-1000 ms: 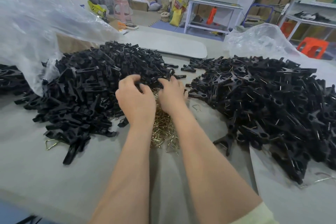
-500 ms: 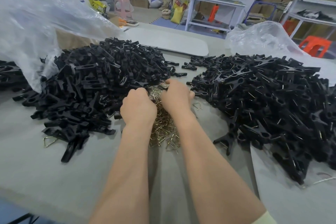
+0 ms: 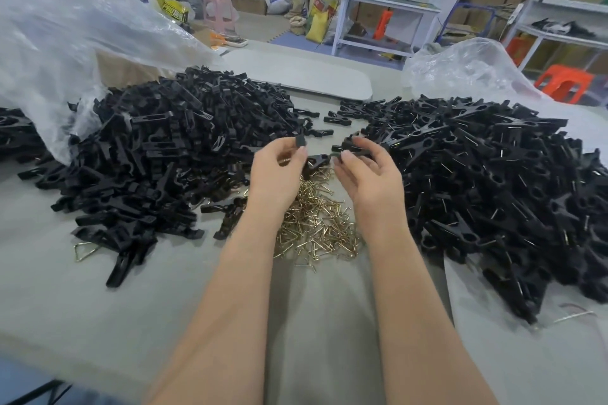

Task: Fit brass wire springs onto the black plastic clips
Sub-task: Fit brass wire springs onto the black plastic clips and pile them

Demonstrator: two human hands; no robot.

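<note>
Above a small heap of brass wire springs (image 3: 317, 223) my two hands are raised, palms turned toward me. My left hand (image 3: 279, 171) pinches one black clip piece (image 3: 300, 141) between thumb and fingertips. My right hand (image 3: 368, 171) holds another black clip piece (image 3: 347, 150) in its curled fingers. A large pile of loose black clip halves (image 3: 171, 151) lies to the left. On the right lies a pile of black clips with wire springs in them (image 3: 493, 181).
Clear plastic bags (image 3: 72, 36) rise behind the left pile and another bag (image 3: 467, 72) behind the right one. A stray brass spring (image 3: 84, 250) lies at the left pile's front edge. The grey table (image 3: 98, 312) has bare surface near me. Shelving and cartons stand far behind.
Both hands have lifted off the spring heap and turned palm-up toward me. Each now holds a black clip piece, and the hands have moved slightly apart.
</note>
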